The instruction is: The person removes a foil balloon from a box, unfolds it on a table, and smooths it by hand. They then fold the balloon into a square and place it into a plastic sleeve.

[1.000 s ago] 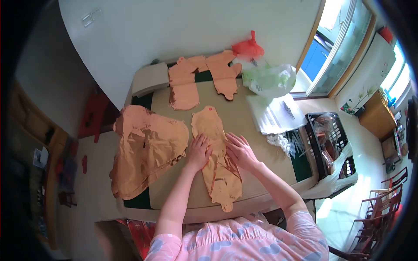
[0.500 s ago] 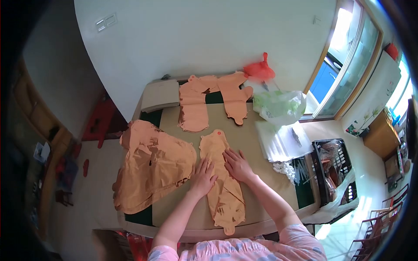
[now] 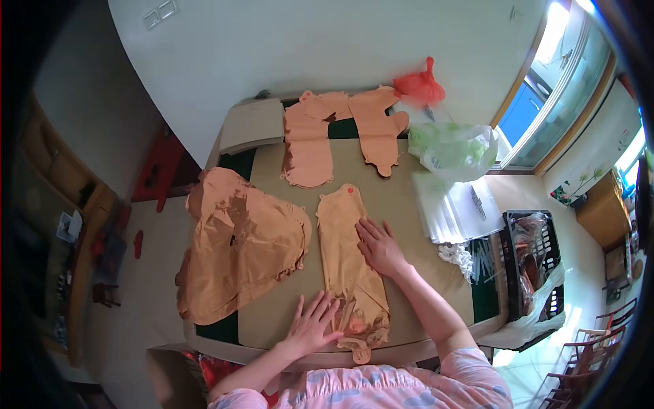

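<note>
A flat rose-gold foil piece (image 3: 344,238) lies lengthwise on the brown board in front of me, with a small red mark at its far end. My left hand (image 3: 313,326) rests with spread fingers at its lower left edge, near the crumpled near end. On its right edge, higher up, my right hand (image 3: 381,249) lies flat, fingers stretched. To the left is a wide, wrinkled stack of foil (image 3: 245,249). More foil pieces (image 3: 308,150) lie at the table's far side.
Cardboard-coloured sheets (image 3: 252,126) are at the back left. On the right are a red bag (image 3: 420,86), a green-white plastic bag (image 3: 453,150), clear plastic sleeves (image 3: 453,211), white string (image 3: 455,259) and a black crate (image 3: 535,273) with wrapped items.
My left hand has moved down toward the foil's near end. My right hand stays on the right edge. The foil's upper part looks smoother, and the view has shifted slightly.
</note>
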The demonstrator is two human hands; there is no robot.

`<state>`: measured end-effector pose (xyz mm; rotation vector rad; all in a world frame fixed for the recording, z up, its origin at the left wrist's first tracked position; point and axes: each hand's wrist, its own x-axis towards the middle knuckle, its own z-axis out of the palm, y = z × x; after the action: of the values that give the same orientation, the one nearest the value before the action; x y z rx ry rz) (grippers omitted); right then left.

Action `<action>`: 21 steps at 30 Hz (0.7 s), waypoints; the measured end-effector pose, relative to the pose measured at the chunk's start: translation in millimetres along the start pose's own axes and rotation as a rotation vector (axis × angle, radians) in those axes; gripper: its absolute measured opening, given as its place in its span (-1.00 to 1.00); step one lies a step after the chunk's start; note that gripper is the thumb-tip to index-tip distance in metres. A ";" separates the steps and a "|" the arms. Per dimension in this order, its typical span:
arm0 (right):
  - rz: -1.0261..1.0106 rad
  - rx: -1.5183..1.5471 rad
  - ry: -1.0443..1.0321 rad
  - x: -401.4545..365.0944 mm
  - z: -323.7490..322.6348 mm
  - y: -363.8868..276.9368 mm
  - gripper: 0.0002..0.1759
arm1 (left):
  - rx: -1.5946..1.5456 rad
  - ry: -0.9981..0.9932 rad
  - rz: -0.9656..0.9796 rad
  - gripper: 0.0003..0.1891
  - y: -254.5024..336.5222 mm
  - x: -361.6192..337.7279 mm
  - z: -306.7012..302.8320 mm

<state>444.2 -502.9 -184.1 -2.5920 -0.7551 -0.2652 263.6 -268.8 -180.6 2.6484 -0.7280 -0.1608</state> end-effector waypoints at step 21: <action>0.098 0.365 0.161 3.4 -13.9 5.9 -0.50 | 0.434 0.403 -0.339 -0.40 -260.4 258.3 -194.6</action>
<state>449.3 -512.1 -172.8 -2.2252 -0.5590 -0.2738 647.9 -130.1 -107.0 3.0511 -0.1912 0.4816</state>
